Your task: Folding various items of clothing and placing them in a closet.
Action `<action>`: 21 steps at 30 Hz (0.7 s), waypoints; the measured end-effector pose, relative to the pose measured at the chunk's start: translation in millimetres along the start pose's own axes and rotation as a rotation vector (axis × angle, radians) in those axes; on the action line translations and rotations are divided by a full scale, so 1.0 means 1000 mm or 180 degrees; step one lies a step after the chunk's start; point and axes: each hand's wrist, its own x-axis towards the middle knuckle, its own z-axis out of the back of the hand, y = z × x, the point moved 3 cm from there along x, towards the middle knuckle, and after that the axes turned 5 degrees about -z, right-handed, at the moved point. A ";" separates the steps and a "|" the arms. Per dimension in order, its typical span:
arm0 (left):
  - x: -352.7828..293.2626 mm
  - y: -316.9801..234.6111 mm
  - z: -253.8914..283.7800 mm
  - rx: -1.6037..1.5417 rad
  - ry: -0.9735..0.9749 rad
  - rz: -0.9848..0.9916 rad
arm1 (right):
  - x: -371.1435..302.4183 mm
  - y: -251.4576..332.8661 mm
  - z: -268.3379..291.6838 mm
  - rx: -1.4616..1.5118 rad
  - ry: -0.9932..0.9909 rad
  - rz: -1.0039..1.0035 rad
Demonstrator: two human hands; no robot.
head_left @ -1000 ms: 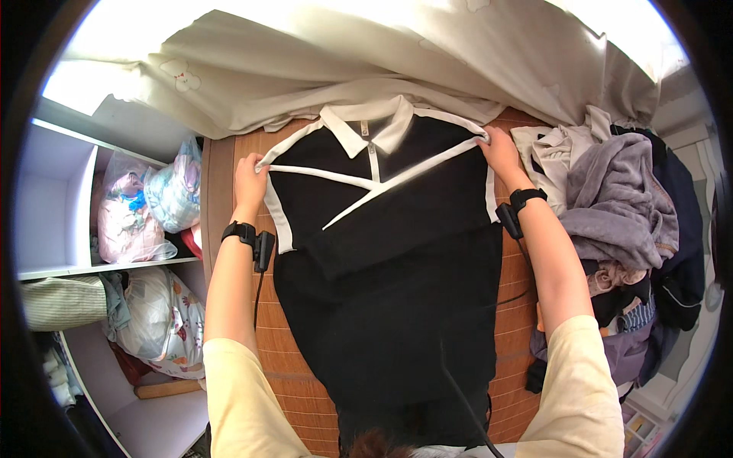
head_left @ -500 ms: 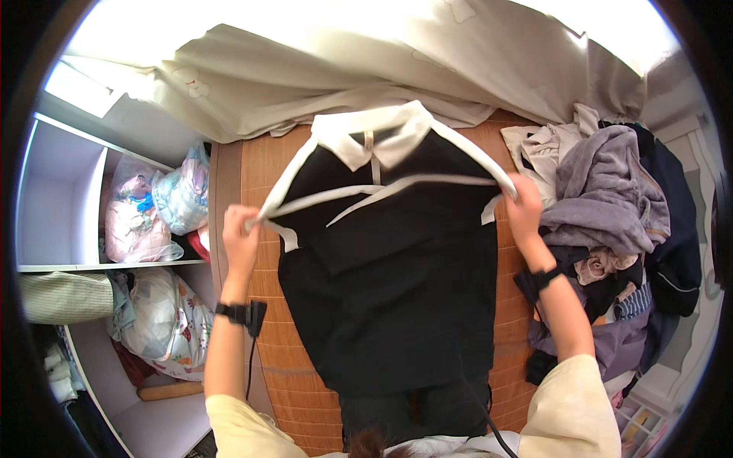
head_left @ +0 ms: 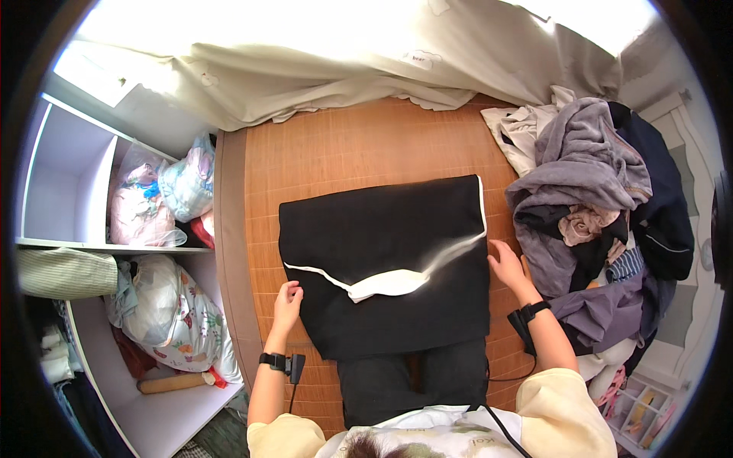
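Note:
A black shirt with white trim (head_left: pixel 389 221) lies folded over on the woven mat, its upper part turned down toward me. The white collar (head_left: pixel 391 284) lies upside down on the black cloth, slightly blurred on its right side. At the garment's left edge is my left hand (head_left: pixel 287 304), its fingers loosely bent and gripping no cloth that I can see. My right hand (head_left: pixel 510 267) is beside the right edge, fingers spread and holding nothing. Dark straps with small black devices sit on both wrists.
Brown woven mat (head_left: pixel 343 145) surrounds the shirt. To the right is a heap of clothes with a grey-purple fleecy garment (head_left: pixel 584 153). White shelves (head_left: pixel 114 248) on the left hold bagged cloth items. A pale curtain (head_left: pixel 328 76) hangs along the far side.
The shirt's collar end has come down toward me, folding the garment over. Both hands have moved nearer to me and let go of the white-trimmed edges.

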 end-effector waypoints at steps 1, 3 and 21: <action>0.006 0.002 -0.006 -0.0276 0.0020 0.0340 | 0.005 0.002 0.002 0.0340 -0.0016 -0.0307; 0.024 -0.019 -0.019 -0.0692 -0.0282 0.0844 | 0.021 -0.011 -0.002 0.0672 -0.0026 -0.0537; 0.192 -0.083 -0.085 0.2894 -0.0396 -0.0978 | 0.172 0.098 -0.065 -0.1253 -0.0650 0.0843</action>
